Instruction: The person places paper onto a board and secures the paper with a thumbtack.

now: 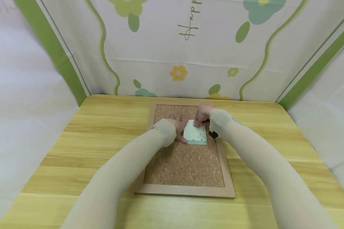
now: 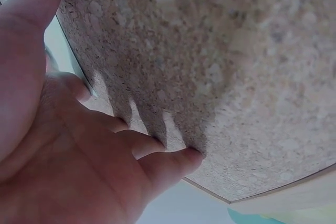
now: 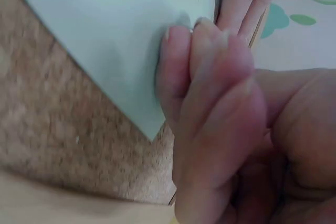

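Note:
A pale green note card [image 1: 193, 133] with a small printed picture near its lower edge lies on a cork board [image 1: 186, 162] in a light wooden frame. My left hand [image 1: 178, 127] rests on the cork with fingers spread; thumb and index finger lie along the card's left edge. In the left wrist view its fingertips [image 2: 195, 154] press on the cork. My right hand [image 1: 202, 115] bends over the card's top end. Its fingertips [image 3: 176, 51] are bunched around a tiny, mostly hidden pin-like thing [image 3: 192, 29] against the card.
The board lies on a yellow wood-grain table [image 1: 97, 136]. A white curtain [image 1: 149, 47] with flowers and green stripes hangs right behind the table's far edge. Below the right wrist shows a small black and yellow item [image 1: 213, 135].

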The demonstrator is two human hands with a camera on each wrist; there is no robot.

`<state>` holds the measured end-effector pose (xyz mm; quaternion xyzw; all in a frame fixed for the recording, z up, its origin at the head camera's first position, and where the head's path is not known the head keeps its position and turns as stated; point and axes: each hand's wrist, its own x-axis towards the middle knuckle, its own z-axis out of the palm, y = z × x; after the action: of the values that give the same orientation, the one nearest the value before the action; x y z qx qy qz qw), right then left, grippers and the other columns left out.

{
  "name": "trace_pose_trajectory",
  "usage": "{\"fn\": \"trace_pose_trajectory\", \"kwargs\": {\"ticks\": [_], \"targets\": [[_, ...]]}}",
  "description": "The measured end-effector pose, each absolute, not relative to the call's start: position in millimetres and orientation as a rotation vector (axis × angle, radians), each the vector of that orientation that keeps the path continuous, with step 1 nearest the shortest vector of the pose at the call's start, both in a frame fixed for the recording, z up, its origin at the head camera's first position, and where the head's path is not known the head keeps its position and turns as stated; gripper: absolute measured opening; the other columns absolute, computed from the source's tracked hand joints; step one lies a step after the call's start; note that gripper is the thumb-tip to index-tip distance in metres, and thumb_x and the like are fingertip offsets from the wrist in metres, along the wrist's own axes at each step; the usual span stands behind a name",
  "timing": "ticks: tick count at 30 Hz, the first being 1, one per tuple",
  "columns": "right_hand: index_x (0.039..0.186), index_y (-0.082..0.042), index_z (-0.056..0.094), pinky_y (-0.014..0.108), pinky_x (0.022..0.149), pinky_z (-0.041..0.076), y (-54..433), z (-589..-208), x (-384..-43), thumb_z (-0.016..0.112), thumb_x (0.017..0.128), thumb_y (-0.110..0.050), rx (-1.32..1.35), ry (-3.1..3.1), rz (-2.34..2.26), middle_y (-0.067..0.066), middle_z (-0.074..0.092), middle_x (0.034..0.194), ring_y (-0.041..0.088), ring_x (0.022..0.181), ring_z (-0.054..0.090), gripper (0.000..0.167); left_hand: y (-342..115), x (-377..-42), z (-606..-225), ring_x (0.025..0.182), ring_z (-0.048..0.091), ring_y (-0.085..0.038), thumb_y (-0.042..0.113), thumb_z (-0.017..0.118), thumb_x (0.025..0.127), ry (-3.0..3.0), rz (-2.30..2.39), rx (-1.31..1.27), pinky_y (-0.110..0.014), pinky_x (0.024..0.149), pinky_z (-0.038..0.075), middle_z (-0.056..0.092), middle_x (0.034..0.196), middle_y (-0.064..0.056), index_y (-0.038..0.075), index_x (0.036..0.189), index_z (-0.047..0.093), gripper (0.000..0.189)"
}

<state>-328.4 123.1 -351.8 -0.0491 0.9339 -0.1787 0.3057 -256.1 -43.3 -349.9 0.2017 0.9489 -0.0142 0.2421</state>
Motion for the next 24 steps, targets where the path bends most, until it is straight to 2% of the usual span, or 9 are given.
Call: {"fn": "trace_pose_trajectory", "kwargs": {"ticks": [5, 13, 17, 24], "targets": [[0.082, -0.007, 0.074, 0.024, 0.062, 0.052, 125.3, -352.1, -333.7, 0.076, 0.089, -0.012, -0.078, 2.460, -0.439, 0.002, 0.067, 0.069, 0.007, 0.054, 0.058, 0.008, -44.8, -254.8, -346.1, 0.149, -0.001, -0.040, 0.061, 0.069, 0.077, 2.587, -0.029, 0.546, -0.054, 0.112, 0.028, -0.005, 0.165, -0.013, 0.024, 0.161, 0.006, 0.111], [0.088, -0.004, 0.073, 0.020, 0.055, 0.045, 128.5, -354.3, -337.0, 0.074, 0.091, -0.015, -0.030, 2.356, -0.550, 0.003, 0.070, 0.072, 0.007, 0.057, 0.059, 0.012, -43.4, -255.8, -349.2, 0.149, 0.002, -0.040, 0.061, 0.067, 0.079, 2.586, -0.066, 0.558, -0.054, 0.113, 0.026, -0.002, 0.165, -0.014, 0.023, 0.161, 0.006, 0.110], [0.089, -0.005, 0.073, 0.021, 0.056, 0.048, 130.8, -358.2, -339.9, 0.074, 0.091, -0.018, -0.032, 2.357, -0.546, 0.004, 0.071, 0.074, 0.009, 0.060, 0.062, 0.014, -43.8, -254.7, -348.1, 0.149, 0.003, -0.040, 0.062, 0.067, 0.079, 2.595, -0.073, 0.562, -0.055, 0.112, 0.028, -0.002, 0.166, -0.013, 0.023, 0.161, 0.007, 0.109], [0.088, -0.005, 0.072, 0.027, 0.061, 0.051, 128.3, -360.7, -342.0, 0.072, 0.093, -0.020, -0.066, 2.344, -0.523, 0.006, 0.071, 0.075, 0.013, 0.061, 0.060, 0.016, -45.5, -259.3, -351.1, 0.149, 0.004, -0.041, 0.065, 0.066, 0.078, 2.592, -0.134, 0.561, -0.054, 0.113, 0.025, -0.001, 0.166, -0.013, 0.024, 0.161, 0.006, 0.110]]}}
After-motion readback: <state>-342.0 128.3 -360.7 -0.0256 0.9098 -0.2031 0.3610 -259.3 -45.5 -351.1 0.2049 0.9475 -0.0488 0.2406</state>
